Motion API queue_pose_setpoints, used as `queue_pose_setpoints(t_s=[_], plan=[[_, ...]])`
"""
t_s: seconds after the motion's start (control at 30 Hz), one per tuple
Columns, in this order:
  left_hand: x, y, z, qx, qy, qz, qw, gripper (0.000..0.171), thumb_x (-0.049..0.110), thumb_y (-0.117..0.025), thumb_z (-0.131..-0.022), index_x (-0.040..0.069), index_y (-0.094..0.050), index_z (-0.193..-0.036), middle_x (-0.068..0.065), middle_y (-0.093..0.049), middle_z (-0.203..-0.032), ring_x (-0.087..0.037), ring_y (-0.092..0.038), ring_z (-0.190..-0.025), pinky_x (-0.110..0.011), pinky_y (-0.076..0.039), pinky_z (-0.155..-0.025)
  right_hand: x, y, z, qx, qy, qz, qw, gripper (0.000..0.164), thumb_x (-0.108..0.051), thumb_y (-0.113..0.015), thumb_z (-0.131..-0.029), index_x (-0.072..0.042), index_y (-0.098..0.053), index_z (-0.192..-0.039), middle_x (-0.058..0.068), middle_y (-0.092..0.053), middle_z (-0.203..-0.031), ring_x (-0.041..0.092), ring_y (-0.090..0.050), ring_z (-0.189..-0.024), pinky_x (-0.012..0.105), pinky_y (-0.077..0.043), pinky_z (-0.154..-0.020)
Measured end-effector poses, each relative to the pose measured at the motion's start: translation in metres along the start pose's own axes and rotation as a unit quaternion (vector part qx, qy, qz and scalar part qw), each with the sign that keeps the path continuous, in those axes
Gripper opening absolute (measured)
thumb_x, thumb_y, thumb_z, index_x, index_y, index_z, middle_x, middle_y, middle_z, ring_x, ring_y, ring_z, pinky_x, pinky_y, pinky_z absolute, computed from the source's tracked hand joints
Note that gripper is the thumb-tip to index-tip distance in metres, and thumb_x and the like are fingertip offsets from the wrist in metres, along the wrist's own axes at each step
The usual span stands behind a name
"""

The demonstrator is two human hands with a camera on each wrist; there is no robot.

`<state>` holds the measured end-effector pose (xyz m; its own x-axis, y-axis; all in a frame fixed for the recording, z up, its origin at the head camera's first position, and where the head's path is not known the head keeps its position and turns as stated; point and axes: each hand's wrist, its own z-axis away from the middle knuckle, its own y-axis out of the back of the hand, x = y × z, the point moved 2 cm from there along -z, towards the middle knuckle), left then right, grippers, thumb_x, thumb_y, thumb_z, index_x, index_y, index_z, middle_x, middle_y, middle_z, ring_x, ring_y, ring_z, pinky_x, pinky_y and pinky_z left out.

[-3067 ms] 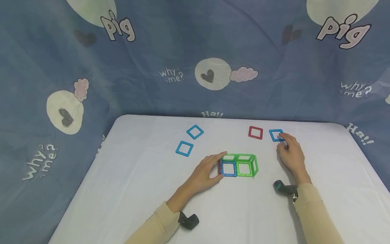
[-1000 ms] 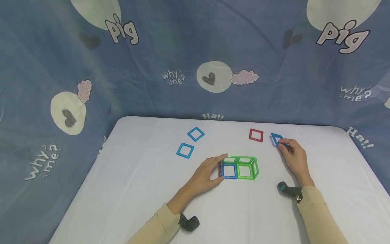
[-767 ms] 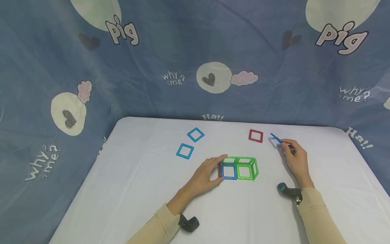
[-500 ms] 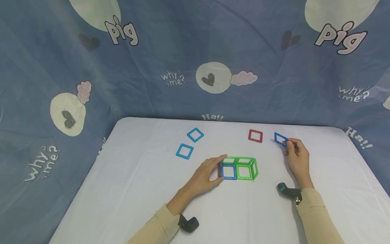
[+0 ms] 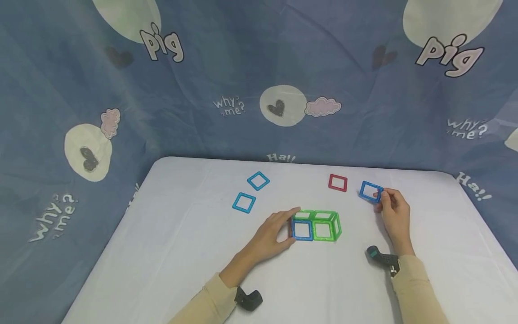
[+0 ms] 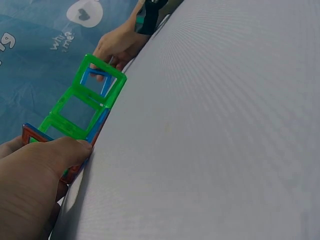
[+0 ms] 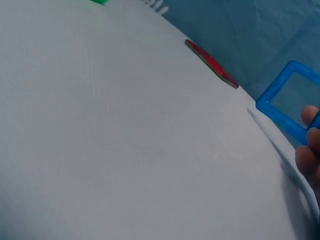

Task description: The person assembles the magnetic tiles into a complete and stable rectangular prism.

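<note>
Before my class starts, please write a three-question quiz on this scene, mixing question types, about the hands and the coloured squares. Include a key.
1. Multiple choice: What colour is the held square in the right hand?
A) Red
B) Blue
C) Green

2. Counting: In the head view, how many loose blue squares lie on the white table?

3. True or false: In the head view, the left hand holds the built frame at its left end.

Key
1: B, blue.
2: Two; both lie to the left of the built frame and farther back.
3: True.
</note>
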<state>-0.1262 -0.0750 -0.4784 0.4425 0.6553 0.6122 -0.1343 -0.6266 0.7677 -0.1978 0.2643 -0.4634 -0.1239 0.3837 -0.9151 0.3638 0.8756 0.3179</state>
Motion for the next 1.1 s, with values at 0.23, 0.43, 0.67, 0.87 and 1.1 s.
queue_pose_setpoints(t_s=[0.23, 0.43, 0.67, 0.87, 1.1], plan=[[0.001, 0.001, 0.000, 0.002, -0.007, -0.003, 1.0000, 0.081, 0.028, -0.069, -0.085, 0.039, -0.020, -0.149, 0.008, -0.045, -0.143, -0.016, -0.043, -0.131, -0.040, -0.041, -0.106, -0.018, 0.000, 0.015, 0.008, 0.012, -0.016, 1.000, 0.023, -0.013, -0.047, -0.098, 0.005, -0.058, -0.107, -0.015, -0.066, -0.083, 0.006, -0.056, -0.061, 0.010, -0.046, -0.057], [0.002, 0.002, 0.000, -0.002, 0.000, 0.005, 1.0000, 0.081, 0.027, -0.070, -0.084, 0.041, -0.021, -0.148, 0.008, -0.045, -0.144, -0.016, -0.042, -0.132, -0.041, -0.041, -0.107, 0.000, 0.000, 0.018, 0.012, -0.011, -0.001, 1.000, 0.023, -0.018, -0.047, -0.099, 0.000, -0.058, -0.109, -0.019, -0.064, -0.085, 0.005, -0.055, -0.063, 0.010, -0.045, -0.057], [0.002, 0.001, 0.000, -0.004, 0.001, 0.002, 1.0000, 0.081, 0.028, -0.069, -0.085, 0.041, -0.020, -0.148, 0.008, -0.044, -0.144, -0.016, -0.042, -0.132, -0.041, -0.041, -0.107, 0.010, 0.000, 0.020, 0.022, -0.016, 0.005, 1.000, 0.027, -0.025, -0.047, -0.099, -0.005, -0.059, -0.112, -0.022, -0.063, -0.084, 0.003, -0.055, -0.065, 0.009, -0.047, -0.057], [0.001, 0.000, 0.000, -0.004, -0.001, 0.000, 1.0000, 0.081, 0.029, -0.069, -0.085, 0.041, -0.019, -0.148, 0.009, -0.044, -0.144, -0.015, -0.042, -0.133, -0.041, -0.041, -0.107, -0.019, 0.004, 0.032, 0.017, 0.021, 0.006, 1.000, 0.033, -0.010, -0.045, -0.098, -0.007, -0.055, -0.129, -0.014, -0.065, -0.083, 0.006, -0.053, -0.059, 0.011, -0.047, -0.053], [0.002, 0.001, 0.001, -0.002, 0.001, 0.004, 1.0000, 0.080, 0.034, -0.068, -0.085, 0.041, -0.020, -0.148, 0.010, -0.041, -0.146, -0.015, -0.040, -0.135, -0.043, -0.040, -0.108, -0.030, 0.005, 0.032, 0.009, 0.053, -0.016, 0.998, 0.031, -0.004, -0.044, -0.098, -0.002, -0.058, -0.125, -0.001, -0.065, -0.084, 0.010, -0.053, -0.059, 0.012, -0.048, -0.052]])
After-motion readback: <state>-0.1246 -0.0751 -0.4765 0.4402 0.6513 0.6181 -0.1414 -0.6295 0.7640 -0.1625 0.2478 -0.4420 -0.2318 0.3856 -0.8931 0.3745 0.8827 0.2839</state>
